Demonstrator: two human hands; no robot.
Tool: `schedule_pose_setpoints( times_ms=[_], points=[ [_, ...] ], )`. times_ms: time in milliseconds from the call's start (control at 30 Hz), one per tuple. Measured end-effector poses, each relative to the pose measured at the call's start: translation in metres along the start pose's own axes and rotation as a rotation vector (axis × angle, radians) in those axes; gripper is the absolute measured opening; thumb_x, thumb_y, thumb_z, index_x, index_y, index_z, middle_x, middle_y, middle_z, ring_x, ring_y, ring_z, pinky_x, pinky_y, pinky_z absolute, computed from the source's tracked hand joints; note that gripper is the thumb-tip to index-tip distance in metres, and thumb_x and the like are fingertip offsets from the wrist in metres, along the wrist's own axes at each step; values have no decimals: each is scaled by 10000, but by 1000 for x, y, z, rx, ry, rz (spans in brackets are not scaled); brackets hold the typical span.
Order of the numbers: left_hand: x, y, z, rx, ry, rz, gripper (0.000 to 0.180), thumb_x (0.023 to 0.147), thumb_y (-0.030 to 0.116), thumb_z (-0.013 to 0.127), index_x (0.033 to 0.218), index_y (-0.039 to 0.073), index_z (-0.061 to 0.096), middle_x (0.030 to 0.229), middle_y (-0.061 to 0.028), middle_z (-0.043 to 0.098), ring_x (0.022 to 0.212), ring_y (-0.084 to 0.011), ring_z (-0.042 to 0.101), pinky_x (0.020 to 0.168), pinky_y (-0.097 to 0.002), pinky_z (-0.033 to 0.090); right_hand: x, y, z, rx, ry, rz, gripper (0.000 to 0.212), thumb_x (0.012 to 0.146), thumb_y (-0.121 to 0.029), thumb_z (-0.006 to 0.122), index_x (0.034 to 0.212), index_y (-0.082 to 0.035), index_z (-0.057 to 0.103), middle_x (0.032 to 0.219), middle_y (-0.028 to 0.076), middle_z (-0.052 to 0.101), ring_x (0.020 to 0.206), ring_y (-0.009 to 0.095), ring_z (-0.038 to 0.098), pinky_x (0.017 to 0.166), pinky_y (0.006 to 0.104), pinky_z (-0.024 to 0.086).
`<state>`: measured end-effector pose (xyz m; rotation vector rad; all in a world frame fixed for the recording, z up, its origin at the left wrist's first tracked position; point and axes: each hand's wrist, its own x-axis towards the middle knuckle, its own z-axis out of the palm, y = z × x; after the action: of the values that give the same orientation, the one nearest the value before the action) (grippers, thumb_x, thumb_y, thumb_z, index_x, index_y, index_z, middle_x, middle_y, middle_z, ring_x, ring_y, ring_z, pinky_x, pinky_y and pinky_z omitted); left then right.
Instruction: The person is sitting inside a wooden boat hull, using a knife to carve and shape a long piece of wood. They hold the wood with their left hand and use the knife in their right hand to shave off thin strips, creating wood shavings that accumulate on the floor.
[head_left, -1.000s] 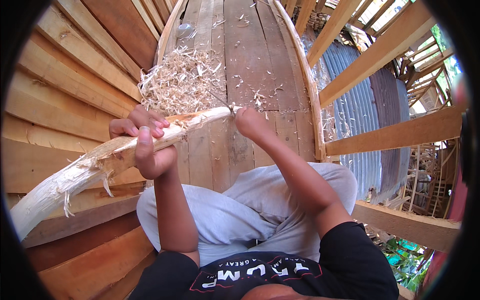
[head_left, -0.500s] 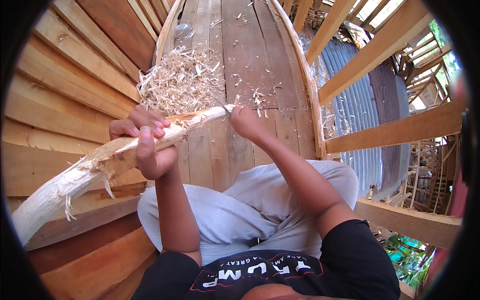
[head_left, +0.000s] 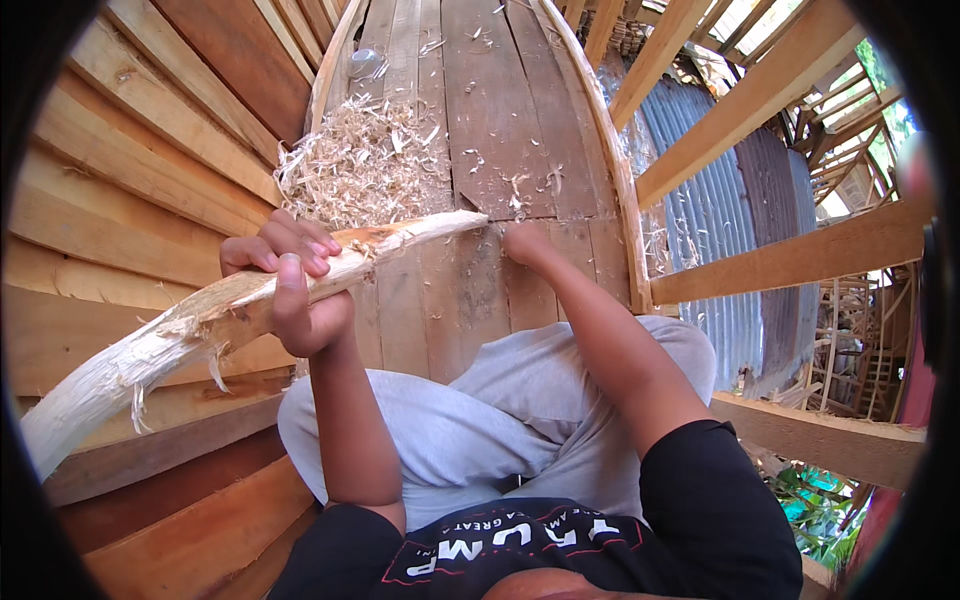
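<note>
Pale wood: on my feed the stick point(head_left: 120, 372) looks mostly stripped, ragged fibres point(head_left: 139, 408) remain, left hand point(head_left: 302, 316) wrapped round it, right hand point(head_left: 525, 243) closed on a thin blade point(head_left: 469, 202).

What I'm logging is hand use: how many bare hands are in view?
2: the left hand gripping the peeled wooden pole, and the right hand just right of the pole's thin tip. No other hands show.
</note>
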<state>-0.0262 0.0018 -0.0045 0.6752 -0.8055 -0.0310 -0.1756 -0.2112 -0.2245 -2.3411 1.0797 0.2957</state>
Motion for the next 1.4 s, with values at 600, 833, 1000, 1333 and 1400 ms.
schedule_pose_setpoints(
  times_ms=[600,833,1000,1333,1400],
  points=[
    [14,31,-24,184,376,5,135,762,58,515,864,69,427,625,-35,436,542,-127,467,520,-266,451,-29,-16,-72,93,162,47,271,863,-158,575,998,71,627,970,293,640,975,413,618,844,462,470],
    [20,48,-30,192,429,5,141,762,112,517,868,88,427,584,-34,432,563,-127,444,564,-274,426,-19,25,-76,165,248,134,239,826,-125,622,1001,37,636,942,275,648,957,365,637,828,430,485],
    [22,53,-29,150,365,-9,140,765,120,514,865,89,421,581,-33,429,572,-130,423,576,-282,411,-9,46,-61,176,475,332,260,830,-142,629,1009,46,636,944,266,658,954,380,642,848,439,493],
    [23,57,-40,132,175,-5,114,775,105,499,855,84,420,621,-43,421,604,-128,408,589,-284,397,45,33,-61,-4,441,-143,642,763,-71,609,1371,-26,406,1431,255,358,1298,394,393,1064,438,354],
    [23,53,-40,114,158,-17,114,776,104,500,854,84,419,624,-44,421,602,-127,407,591,-282,399,71,47,-64,-50,443,-288,629,760,-79,607,1360,-28,428,1392,233,417,1272,394,421,1054,427,369]
  ],
)
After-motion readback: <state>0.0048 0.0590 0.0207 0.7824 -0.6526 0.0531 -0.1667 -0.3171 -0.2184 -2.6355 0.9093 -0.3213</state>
